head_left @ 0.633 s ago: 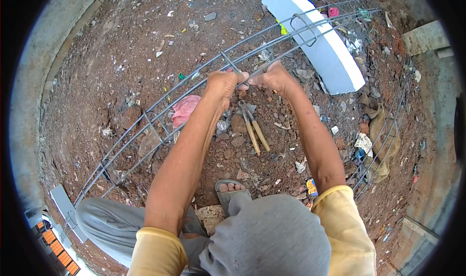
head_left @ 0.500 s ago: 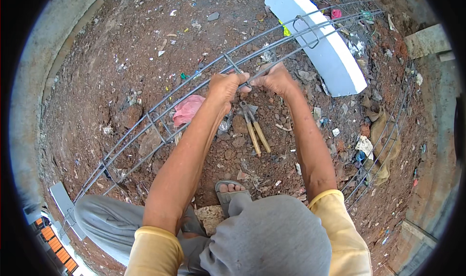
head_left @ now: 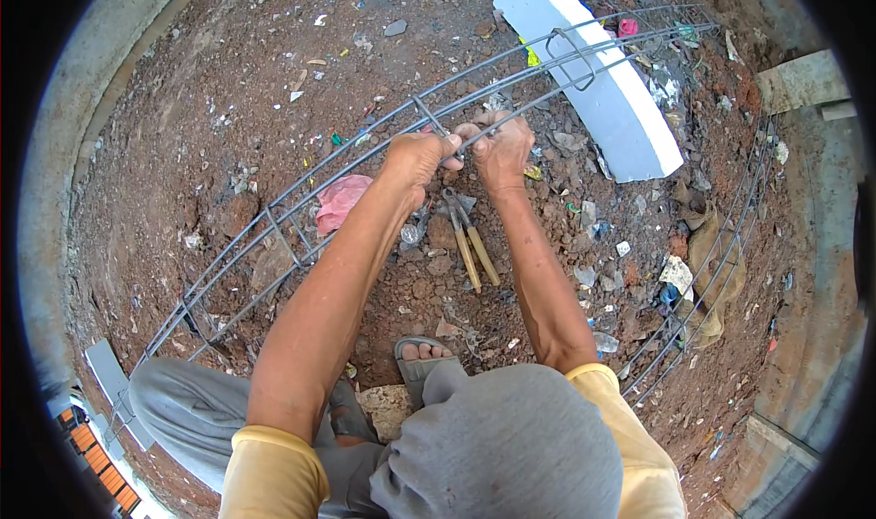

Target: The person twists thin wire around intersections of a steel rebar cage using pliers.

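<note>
A long rebar cage (head_left: 284, 237) of thin steel bars with square stirrups runs slantwise from lower left to upper right. My left hand (head_left: 418, 161) is closed on its near side, thumb and fingers pressed at the foot of a stirrup (head_left: 425, 111). Just to the right, my right hand (head_left: 502, 152) curls its fingers around the near bar, close to the left fingertips. Whether either hand also pinches tie wire is hidden. Below the hands, pincers (head_left: 471, 242) with tan handles lie on the soil, their handles pointing toward me.
A white-edged grey slab (head_left: 610, 104) lies under the cage's right part. Pink plastic (head_left: 341, 202) sits by my left forearm. More rebar (head_left: 703, 304) lies at right beside a brown sack (head_left: 716, 277). Concrete edges border the littered soil. My sandalled foot (head_left: 425, 359) is below.
My right hand has turned and moved slightly left, its fingers now curled more around the near bar. The left hand stays at the stirrup. The whole view has shifted slightly.
</note>
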Available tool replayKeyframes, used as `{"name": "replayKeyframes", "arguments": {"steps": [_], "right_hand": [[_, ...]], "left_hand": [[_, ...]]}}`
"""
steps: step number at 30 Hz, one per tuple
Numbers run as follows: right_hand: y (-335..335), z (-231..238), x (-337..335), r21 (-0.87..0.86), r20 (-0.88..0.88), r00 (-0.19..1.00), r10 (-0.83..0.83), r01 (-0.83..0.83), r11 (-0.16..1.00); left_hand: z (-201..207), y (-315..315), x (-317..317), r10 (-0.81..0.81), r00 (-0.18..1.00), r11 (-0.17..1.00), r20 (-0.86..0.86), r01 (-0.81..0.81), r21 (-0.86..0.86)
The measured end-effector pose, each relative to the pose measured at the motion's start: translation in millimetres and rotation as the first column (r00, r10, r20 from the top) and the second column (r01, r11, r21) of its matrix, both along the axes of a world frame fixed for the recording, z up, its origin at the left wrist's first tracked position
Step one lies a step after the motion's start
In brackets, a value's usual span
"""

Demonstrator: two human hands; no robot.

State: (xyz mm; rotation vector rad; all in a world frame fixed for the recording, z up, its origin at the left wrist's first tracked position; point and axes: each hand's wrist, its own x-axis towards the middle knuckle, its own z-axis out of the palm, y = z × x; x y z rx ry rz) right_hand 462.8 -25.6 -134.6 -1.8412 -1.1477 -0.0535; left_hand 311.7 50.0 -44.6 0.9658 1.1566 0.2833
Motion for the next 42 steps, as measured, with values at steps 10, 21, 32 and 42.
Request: {"name": "replayKeyframes", "arguments": {"steps": [10,21,32,42], "right_hand": [[7,117,17,-0.297,0.116,0.863,0.491,-0.442,0.847],[39,124,21,-0.569,0.529,0.434,0.730,-0.458,0.684],[-21,155,-17,-0.654,0.003,0.870,0.494,-0.372,0.658],[-71,70,-66,-0.159,-0.331,0.940,0.089,-0.148,0.976]], "left_hand": [[-11,3,-2,-0.040,0.998,0.999,0.058,0.038,0.024],[-13,11,-4,-0.141,0.990,0.989,-0.015,0.142,0.029],[-16,12,-14,-0.161,0.985,0.987,0.065,0.161,0.012],[-2,14,4,-0.087,0.996,0.991,-0.022,0.084,-0.108]]}}
